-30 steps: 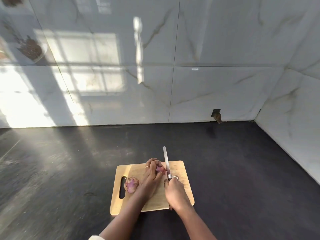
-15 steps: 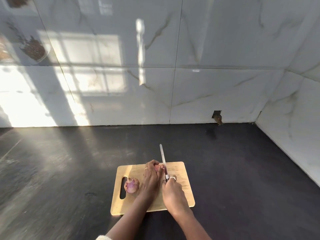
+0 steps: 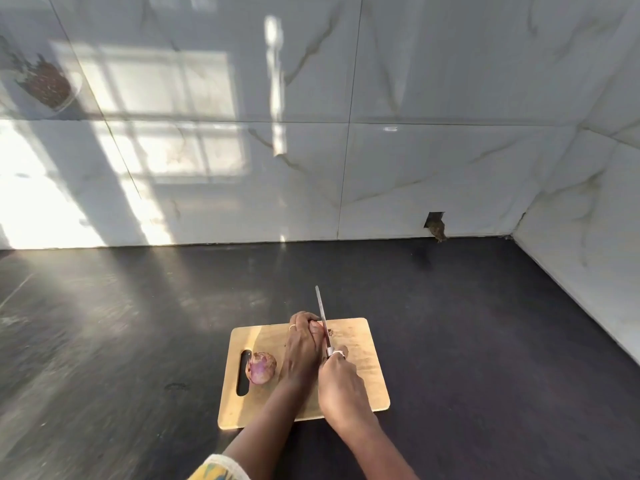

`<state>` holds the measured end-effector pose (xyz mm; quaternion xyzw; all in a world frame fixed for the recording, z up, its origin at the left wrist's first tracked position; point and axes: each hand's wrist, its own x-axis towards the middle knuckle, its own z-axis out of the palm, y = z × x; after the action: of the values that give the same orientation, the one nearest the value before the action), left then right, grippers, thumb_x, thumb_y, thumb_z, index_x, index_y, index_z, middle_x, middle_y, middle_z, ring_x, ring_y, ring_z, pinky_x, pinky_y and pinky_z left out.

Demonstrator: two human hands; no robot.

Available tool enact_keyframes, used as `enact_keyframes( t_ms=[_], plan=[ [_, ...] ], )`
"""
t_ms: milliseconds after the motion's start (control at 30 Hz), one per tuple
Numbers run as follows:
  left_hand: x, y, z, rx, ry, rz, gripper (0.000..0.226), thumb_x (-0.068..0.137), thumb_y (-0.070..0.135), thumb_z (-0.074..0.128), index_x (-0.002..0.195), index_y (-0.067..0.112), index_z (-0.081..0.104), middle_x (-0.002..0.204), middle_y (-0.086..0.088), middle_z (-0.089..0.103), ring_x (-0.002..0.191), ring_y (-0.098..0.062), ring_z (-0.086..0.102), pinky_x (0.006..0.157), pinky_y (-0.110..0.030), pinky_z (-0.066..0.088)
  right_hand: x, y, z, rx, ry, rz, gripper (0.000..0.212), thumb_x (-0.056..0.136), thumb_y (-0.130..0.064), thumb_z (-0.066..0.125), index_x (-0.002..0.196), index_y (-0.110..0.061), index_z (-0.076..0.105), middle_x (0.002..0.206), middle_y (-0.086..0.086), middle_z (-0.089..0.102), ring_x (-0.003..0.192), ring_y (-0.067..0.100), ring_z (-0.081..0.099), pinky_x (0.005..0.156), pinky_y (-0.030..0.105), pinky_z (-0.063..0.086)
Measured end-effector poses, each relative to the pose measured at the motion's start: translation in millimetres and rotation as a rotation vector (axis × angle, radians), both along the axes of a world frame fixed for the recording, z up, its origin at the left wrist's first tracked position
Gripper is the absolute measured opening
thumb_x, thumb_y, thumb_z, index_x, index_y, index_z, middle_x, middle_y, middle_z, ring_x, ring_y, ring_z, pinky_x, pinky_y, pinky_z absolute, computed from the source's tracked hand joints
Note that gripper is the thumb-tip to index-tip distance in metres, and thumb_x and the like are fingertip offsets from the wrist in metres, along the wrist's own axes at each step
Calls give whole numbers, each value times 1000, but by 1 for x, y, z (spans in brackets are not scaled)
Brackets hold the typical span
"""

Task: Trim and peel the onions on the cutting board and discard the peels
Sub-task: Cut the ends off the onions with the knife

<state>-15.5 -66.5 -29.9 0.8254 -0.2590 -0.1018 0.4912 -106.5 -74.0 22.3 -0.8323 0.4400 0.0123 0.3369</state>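
Glossy marble-tiled walls [image 3: 415, 168] back a dark, sunlit table [image 3: 485, 341]. On it lies a wooden cutting board [image 3: 367, 375]: one onion [image 3: 260, 367] sits beside its handle slot, the left hand [image 3: 301, 344] clamps a mostly hidden second onion [image 3: 317, 329], and the right hand [image 3: 341, 382] grips a knife [image 3: 322, 313] touching it.

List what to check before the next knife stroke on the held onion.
1. Left hand grips held onion on the cutting board: ok.
2. Right hand grips knife: ok.
3. Gap between blade and left fingers: cannot tell; the blade runs right beside them.
4. Spare onion lies apart from the blade, by the board's handle slot: ok.
5. Trim progress on held onion: cannot tell; the hand hides it.
6. Place for peels in view: not ok; none visible.
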Motion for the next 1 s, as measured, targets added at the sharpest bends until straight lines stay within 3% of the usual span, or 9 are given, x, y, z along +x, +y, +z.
enact_keyframes(
  t_ms=[67,167,367,600,767,933,1000],
  plan=[
    [4,-3,-1,1,-7,0,20,94,11,36,98,2,54,96,-5,47,84,-16,47,71,-16,30,4,-1,4,28,0,-14,33,101,-11,19,126,-10,40,124,10,56,111,30,58,90,35,43],
    [9,-4,-2,-27,-7,30,50,80,37,24,93,1,56,91,-8,51,86,-20,49,75,-21,32,11,-3,9,73,12,-42,32,101,-14,18,127,-11,36,125,11,57,114,30,57,90,33,42],
    [16,-8,-2,-64,-24,58,68,67,45,13,87,-3,56,93,-18,54,86,-28,52,74,-27,35,25,-8,13,67,66,-43,36,100,-13,18,130,-11,38,127,8,56,116,29,56,92,34,41],
    [19,-14,-5,-56,-83,47,57,71,36,17,79,-4,56,82,-20,56,78,-31,52,69,-21,30,24,-15,15,98,94,-44,37,99,-12,19,132,-12,36,128,10,56,117,32,55,92,35,41],
    [17,-15,-6,-48,-98,36,46,76,29,22,73,-2,55,75,-19,56,73,-32,52,67,-24,32,15,-10,18,74,116,-22,35,100,-12,20,132,-11,35,127,10,56,116,31,55,93,34,41],
    [19,-14,-3,-64,-110,53,52,72,32,21,77,-5,58,81,-18,55,74,-21,46,68,-22,33,31,-19,22,111,93,-41,35,100,-13,20,131,-10,36,127,13,57,118,33,54,93,35,40],
    [19,-14,-5,-68,-136,63,52,72,32,20,75,-4,57,78,-19,56,73,-25,49,67,-21,30,25,-17,21,108,107,-32,36,100,-11,19,132,-11,36,129,12,56,118,33,54,93,35,40]
  ],
)
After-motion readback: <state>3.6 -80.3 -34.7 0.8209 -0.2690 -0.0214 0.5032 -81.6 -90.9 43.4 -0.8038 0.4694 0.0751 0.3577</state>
